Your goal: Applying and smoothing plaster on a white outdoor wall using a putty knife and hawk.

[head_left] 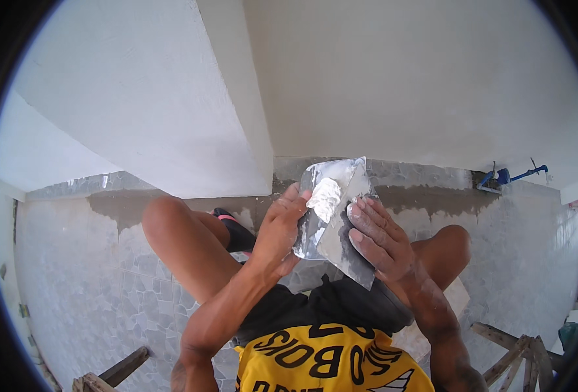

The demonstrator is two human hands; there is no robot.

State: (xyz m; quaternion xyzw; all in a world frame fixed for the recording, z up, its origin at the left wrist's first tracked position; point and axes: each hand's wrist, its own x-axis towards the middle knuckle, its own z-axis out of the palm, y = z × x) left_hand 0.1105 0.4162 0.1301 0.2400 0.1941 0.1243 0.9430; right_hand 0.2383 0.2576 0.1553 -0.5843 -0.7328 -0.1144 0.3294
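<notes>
My left hand (281, 225) grips the left edge of a flat, thin rectangular plate (311, 240), its fingers wrapped round the side. A lump of white putty (325, 198) lies on the plate's face, and white smears surround it. My right hand (382, 240) holds a flat grey metal scraper blade (340, 239), fingers laid across its face and the thumb out of sight. The blade is tilted and overlaps the right side of the plate, close beside the putty. Both tools are held up in front of my lap.
A white wall (400, 78) and a projecting white column (165, 98) rise ahead. Blue pipes (511, 175) stick out at the wall's right foot. Grey stone-patterned tiles (148, 287) cover the floor. Wooden stands (527, 356) (122, 369) are behind me on both sides.
</notes>
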